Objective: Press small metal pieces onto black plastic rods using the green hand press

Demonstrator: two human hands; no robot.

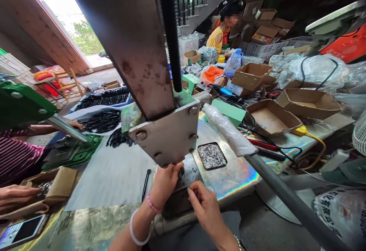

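Note:
My left hand (164, 185), fingers closed, is at the base of a hand press (168, 136), just under its bolted metal plate. Something dark shows beside its fingertips, but I cannot make out what they grip. My right hand (205, 203) is in a pinch at the near edge of the metal base block (191, 172); anything between its fingertips is too small to name. Right of the block lies a shallow dark tray (217, 167) of small silvery metal pins (211, 155). One black rod-like part with a wider head (146, 184) lies on white paper (111, 178), left of my left hand.
Black parts (101, 120) are heaped at the back left. A co-worker's hand (17, 197) reaches to a cardboard box (61, 184) near a phone (24, 230). The press's long lever (286, 193) slants across the right. Open cartons (271, 117) and tools crowd behind; another person (217, 39) sits farther back.

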